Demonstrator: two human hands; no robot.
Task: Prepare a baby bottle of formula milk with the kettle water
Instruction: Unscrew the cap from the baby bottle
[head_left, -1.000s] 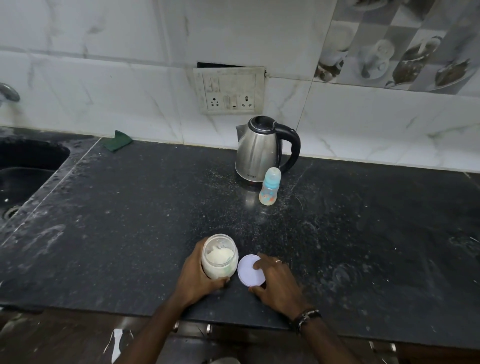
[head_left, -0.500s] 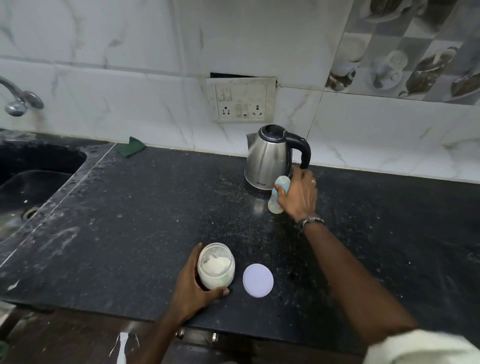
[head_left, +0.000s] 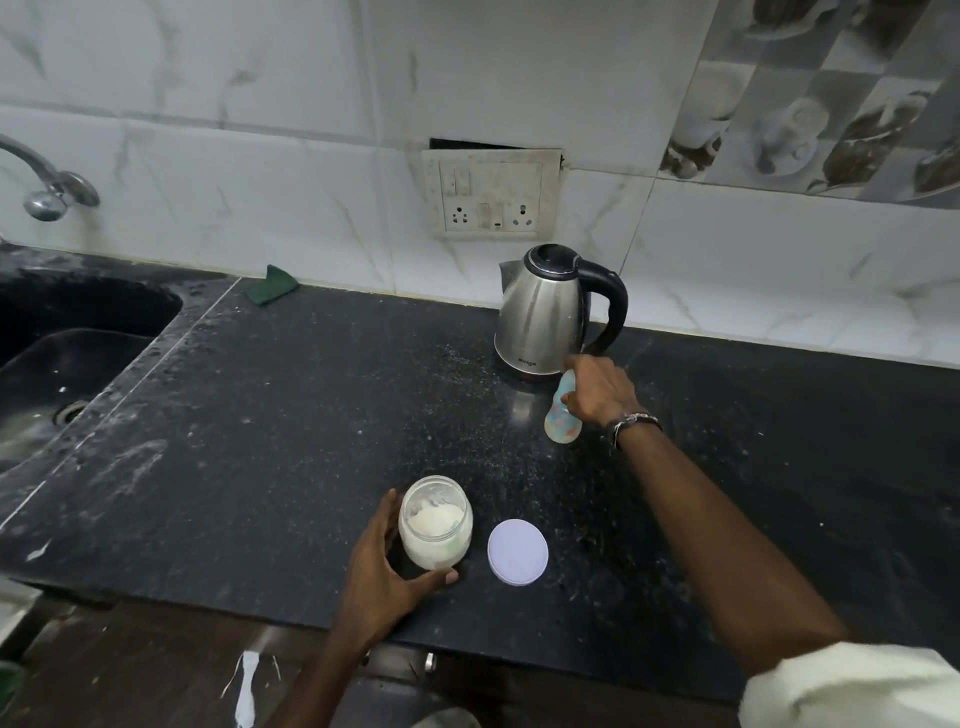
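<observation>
A steel kettle (head_left: 543, 317) with a black handle stands at the back of the dark counter (head_left: 270, 426). Just in front of it my right hand (head_left: 600, 392) grips a small pale blue baby bottle (head_left: 561, 418), which leans to the left. Near the front edge my left hand (head_left: 384, 566) holds an open glass jar (head_left: 435, 522) with white formula powder inside. The jar's round white lid (head_left: 518, 552) lies flat on the counter to its right.
A dark sink (head_left: 62, 358) with a tap (head_left: 49, 189) lies at the left. A green cloth (head_left: 272, 290) sits by the wall. A socket panel (head_left: 493, 195) is on the tiled wall above the kettle. The counter's front edge runs close to my arms.
My right hand left the lid, reached to the baby bottle by the kettle, gripped it and now tilts it towards me. My left hand stayed on the jar.
</observation>
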